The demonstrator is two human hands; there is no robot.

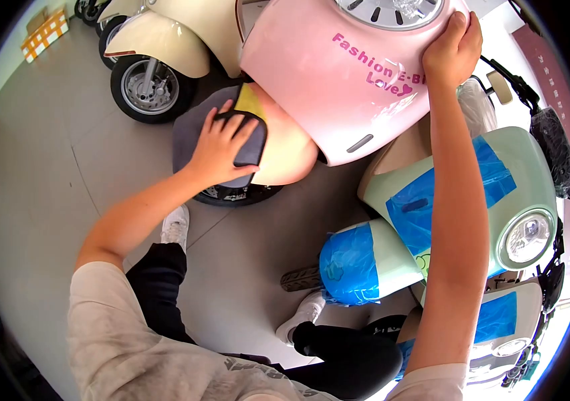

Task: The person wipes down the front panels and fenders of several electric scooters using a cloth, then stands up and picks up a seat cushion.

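Note:
My left hand [224, 147] presses a grey cloth [190, 134] with a black hem and a yellow patch against the front fender [288, 144] of a pink scooter [338, 87]. Its fingers are somewhat spread and curve over the cloth. Higher up, my right hand [454, 57] grips the side of the scooter's pink front panel beside the round headlight [392, 10]; some fingertips are hidden behind the edge. Pink lettering with a heart runs across that panel. Below the fender, part of the front wheel [241, 195] shows.
A light green scooter [529, 167] with blue film stands close on the right, and another filmed scooter [525, 307] is beyond it. At upper left is a cream scooter [171, 40]. A box with orange-and-white tape [45, 35] sits by the wall. Grey tiles [44, 187] cover the floor.

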